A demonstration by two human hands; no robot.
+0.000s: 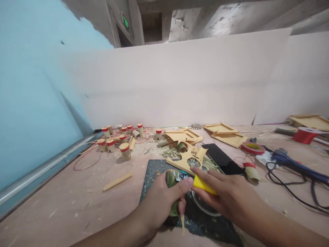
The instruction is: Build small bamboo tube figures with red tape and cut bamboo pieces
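My left hand [160,197] is wrapped round a short green bamboo tube [170,179], most of it hidden by the fingers. A yellow utility knife [203,185] is in my right hand [228,192]; its blade end reaches the top of the tube. My left thumb presses close to the front of the knife. Below my left fingers hangs a thin pale strip [183,224]. Both hands are above a dark cutting mat [153,168] strewn with shavings. A cut-out wooden sheet [183,164] lies at the mat's far edge, beside a black phone [222,159].
Several bamboo cylinders with red tops [125,152] stand at the far left. A flat wooden stick [117,182] lies left of the mat. On the right are a tape roll [253,148], a red spool [305,134] and a black cable [288,195]. A white partition [180,82] closes the back.
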